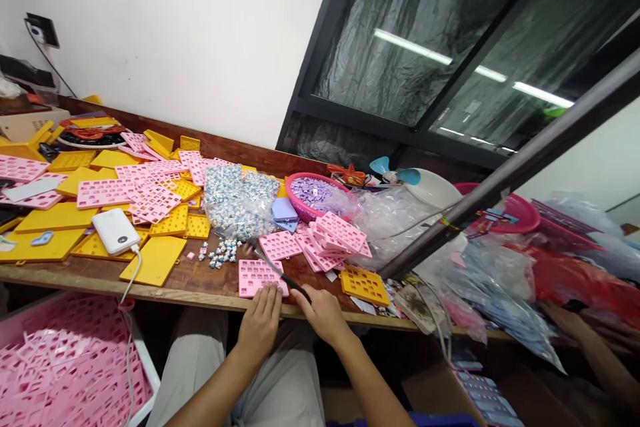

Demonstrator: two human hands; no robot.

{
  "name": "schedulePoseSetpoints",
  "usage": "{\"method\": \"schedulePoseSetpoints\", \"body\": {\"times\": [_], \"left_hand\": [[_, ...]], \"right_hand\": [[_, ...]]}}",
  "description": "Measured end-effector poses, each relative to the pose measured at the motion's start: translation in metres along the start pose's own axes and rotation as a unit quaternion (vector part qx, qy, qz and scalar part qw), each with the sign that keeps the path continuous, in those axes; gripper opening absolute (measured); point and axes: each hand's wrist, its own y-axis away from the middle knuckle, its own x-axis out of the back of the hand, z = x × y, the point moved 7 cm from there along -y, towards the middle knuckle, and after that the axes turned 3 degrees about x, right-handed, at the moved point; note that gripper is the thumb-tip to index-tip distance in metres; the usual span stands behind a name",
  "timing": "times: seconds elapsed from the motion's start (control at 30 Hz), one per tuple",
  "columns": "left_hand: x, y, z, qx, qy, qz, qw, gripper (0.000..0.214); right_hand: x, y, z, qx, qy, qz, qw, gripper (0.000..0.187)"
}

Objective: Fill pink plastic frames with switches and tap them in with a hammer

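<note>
My left hand (263, 320) lies with its fingers stretched out flat on the near edge of a pink silicone mold (255, 275) with rows of square cavities. A closed grip of my right hand (324, 315) holds a slim black-handled tool (284, 277). That tool slants up and left over the mold; its far end is blurred and cannot be made out clearly. Just left of the mold sits a small pile of tiny white-and-blue figures (223, 253). A clear bag (237, 203) full of similar pieces stands behind them.
Yellow plates (155, 260) and more pink molds cover the table's left, with a white power bank (116, 232). Behind are a pink basket (295, 205) of purple pieces and stacked pink molds (335, 243). A metal pole (480, 193) slants across the right, where another person's arm (595, 347) shows.
</note>
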Motion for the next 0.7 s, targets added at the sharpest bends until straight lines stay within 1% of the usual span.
{"method": "schedulePoseSetpoints", "body": {"times": [0.07,0.13,0.2,0.23,0.3,0.37,0.47,0.6,0.63,0.7], "left_hand": [[0.001,0.000,0.000,0.003,0.005,0.002,1.000,0.060],[0.002,-0.001,-0.001,0.007,0.011,0.002,1.000,0.063],[0.003,-0.001,-0.001,0.009,0.015,0.002,1.000,0.065],[0.004,-0.001,0.000,0.007,0.016,0.002,1.000,0.066],[0.006,-0.001,0.000,0.002,0.015,0.005,1.000,0.068],[0.007,-0.001,-0.001,0.001,0.011,0.007,1.000,0.068],[0.007,-0.002,-0.002,0.004,0.010,0.003,1.000,0.064],[0.009,-0.002,0.002,0.001,0.017,-0.007,1.000,0.056],[0.012,-0.003,0.002,0.003,0.024,-0.010,1.000,0.054],[0.019,-0.009,-0.003,0.003,0.057,-0.023,0.998,0.051]], "right_hand": [[0.001,0.003,0.003,0.002,0.018,-0.003,1.000,0.049],[0.008,0.007,0.008,-0.003,-0.014,0.025,1.000,0.052],[0.014,0.013,0.017,-0.021,-0.040,0.053,0.998,0.056],[0.015,0.016,0.021,-0.033,-0.035,0.055,0.997,0.057],[0.014,0.020,0.029,-0.051,0.003,0.038,0.998,0.057],[0.014,0.024,0.033,-0.054,0.023,0.024,0.998,0.056],[0.015,0.026,0.034,-0.054,-0.008,0.036,0.998,0.058],[0.013,0.031,0.032,-0.061,0.034,0.009,0.998,0.056],[0.015,0.033,0.032,-0.057,0.034,0.012,0.998,0.055],[0.023,0.041,0.037,-0.057,0.007,0.042,0.997,0.054]]}}
